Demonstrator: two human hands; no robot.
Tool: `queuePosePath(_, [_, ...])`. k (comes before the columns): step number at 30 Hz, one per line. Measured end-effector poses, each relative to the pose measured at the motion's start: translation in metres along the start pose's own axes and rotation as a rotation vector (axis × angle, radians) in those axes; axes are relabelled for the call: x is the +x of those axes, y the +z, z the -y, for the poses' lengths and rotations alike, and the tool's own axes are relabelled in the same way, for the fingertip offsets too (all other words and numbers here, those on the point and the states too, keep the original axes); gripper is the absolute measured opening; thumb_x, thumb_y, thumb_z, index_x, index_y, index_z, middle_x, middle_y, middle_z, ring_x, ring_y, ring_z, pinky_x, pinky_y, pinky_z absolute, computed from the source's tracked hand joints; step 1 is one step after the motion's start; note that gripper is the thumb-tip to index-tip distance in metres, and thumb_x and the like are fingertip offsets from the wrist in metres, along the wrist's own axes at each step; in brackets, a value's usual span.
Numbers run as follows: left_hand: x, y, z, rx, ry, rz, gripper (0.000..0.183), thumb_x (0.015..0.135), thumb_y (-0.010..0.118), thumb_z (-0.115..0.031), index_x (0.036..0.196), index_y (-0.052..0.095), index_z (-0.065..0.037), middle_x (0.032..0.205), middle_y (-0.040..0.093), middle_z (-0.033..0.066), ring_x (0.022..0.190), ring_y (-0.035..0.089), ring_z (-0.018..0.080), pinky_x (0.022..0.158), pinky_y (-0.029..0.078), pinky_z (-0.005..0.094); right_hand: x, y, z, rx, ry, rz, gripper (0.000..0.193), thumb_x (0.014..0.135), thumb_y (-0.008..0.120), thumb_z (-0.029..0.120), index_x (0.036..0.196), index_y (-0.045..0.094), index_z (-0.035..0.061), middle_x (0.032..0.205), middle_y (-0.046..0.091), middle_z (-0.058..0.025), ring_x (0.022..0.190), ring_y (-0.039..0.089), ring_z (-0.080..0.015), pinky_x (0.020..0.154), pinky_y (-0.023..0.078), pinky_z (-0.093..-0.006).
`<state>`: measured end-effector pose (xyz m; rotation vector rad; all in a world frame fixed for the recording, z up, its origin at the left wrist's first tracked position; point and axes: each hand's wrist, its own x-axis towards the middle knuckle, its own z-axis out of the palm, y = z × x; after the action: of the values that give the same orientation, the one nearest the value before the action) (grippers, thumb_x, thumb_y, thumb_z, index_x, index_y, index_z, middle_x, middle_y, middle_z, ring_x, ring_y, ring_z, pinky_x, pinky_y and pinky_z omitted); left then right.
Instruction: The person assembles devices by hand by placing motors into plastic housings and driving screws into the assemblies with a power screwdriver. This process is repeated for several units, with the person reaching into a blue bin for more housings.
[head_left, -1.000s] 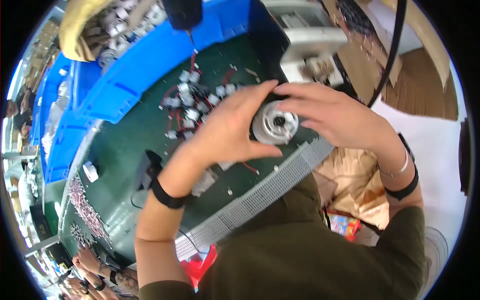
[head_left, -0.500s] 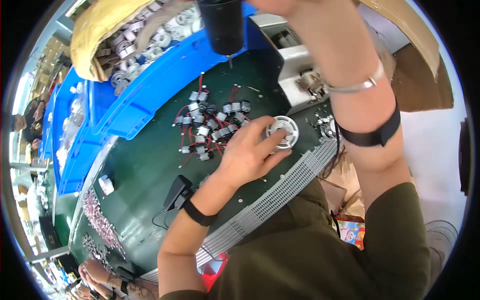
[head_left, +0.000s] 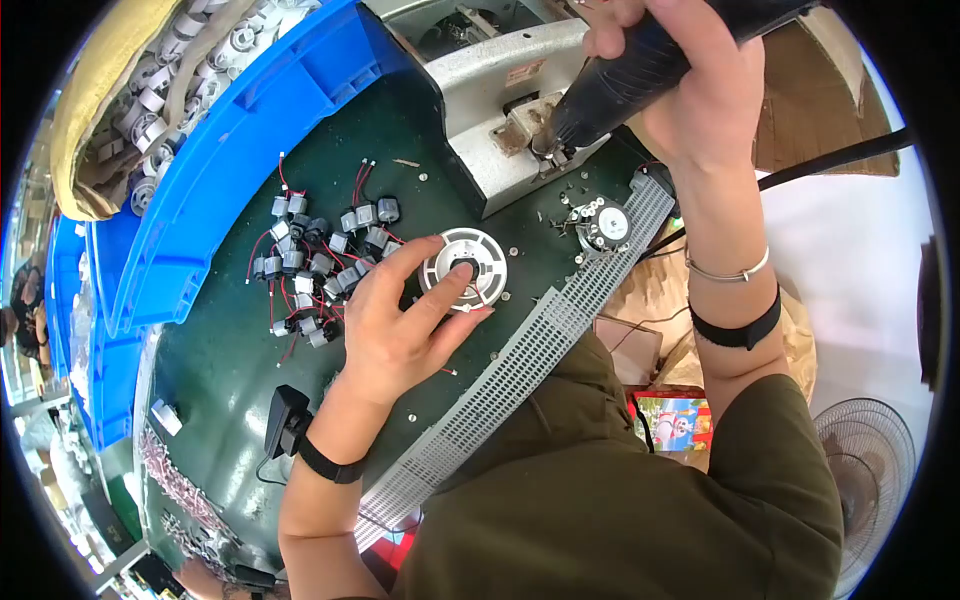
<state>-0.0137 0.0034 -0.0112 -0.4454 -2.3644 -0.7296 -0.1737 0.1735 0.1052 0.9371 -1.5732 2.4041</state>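
Observation:
My right hand (head_left: 705,100) is wrapped round a black electric screwdriver (head_left: 628,85), held at a slant. The screwdriver's tip is at the pick-up spot of a grey metal screw feeder (head_left: 480,150); whether a screw sits on it is too small to tell. On the green bench, my left hand (head_left: 390,335) grips a round white plastic housing (head_left: 493,256), its thumb and fingers at the rim and one finger on the dark part in the centre. Just left of that hand lies a pile of small motors (head_left: 320,265) with red wires.
A blue bin (head_left: 240,140) of white plastic parts stands at the back left. Loose screws and a round white-and-metal part (head_left: 612,226) lie by the feeder. A perforated grey strip (head_left: 470,420) lines the bench's near edge. Pinkish small parts (head_left: 180,480) are heaped lower left.
My right hand has brought the screwdriver from above the bench over to the feeder, tip down at it. My left hand still holds the housing. The whole view has shifted.

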Motion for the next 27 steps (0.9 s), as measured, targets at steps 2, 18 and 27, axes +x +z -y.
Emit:
queuePosePath(2, [-0.001, 0.001, 0.000, 0.003, 0.006, 0.000, 0.039, 0.058, 0.083, -0.018, 0.093, 0.069, -0.008, 0.104, 0.060, 0.0141, 0.084, 0.063, 0.0266, 0.063, 0.053, 0.0322, 0.000, -0.002, -0.001, 0.004, -0.013, 0.003, 0.041, 0.080, 0.064, 0.007, 0.116, 0.046, -0.0031, 0.069, 0.055, -0.0083, 0.054, 0.056, -0.0181, 0.052, 0.047, -0.0278])
queuePosePath(18, [-0.002, 0.002, 0.002, -0.002, 0.021, -0.040, 0.040, 0.058, 0.083, -0.018, 0.094, 0.068, -0.008, 0.105, 0.059, 0.0149, 0.083, 0.063, 0.0271, 0.063, 0.054, 0.0329, -0.012, 0.010, 0.003, -0.070, -0.034, -0.023, 0.047, 0.079, 0.061, 0.008, 0.119, 0.041, -0.0050, 0.067, 0.054, -0.0097, 0.055, 0.054, -0.0178, 0.054, 0.046, -0.0268])
queuePosePath(27, [-0.004, 0.003, -0.003, 0.007, -0.066, -0.028, 0.043, 0.057, 0.083, -0.024, 0.095, 0.067, -0.011, 0.108, 0.058, 0.0150, 0.089, 0.059, 0.0305, 0.070, 0.050, 0.0380, -0.013, 0.001, 0.015, 0.346, -0.121, 0.264, 0.053, 0.083, 0.055, 0.019, 0.125, 0.035, -0.0056, 0.065, 0.053, -0.0089, 0.050, 0.054, -0.0189, 0.052, 0.048, -0.0306])
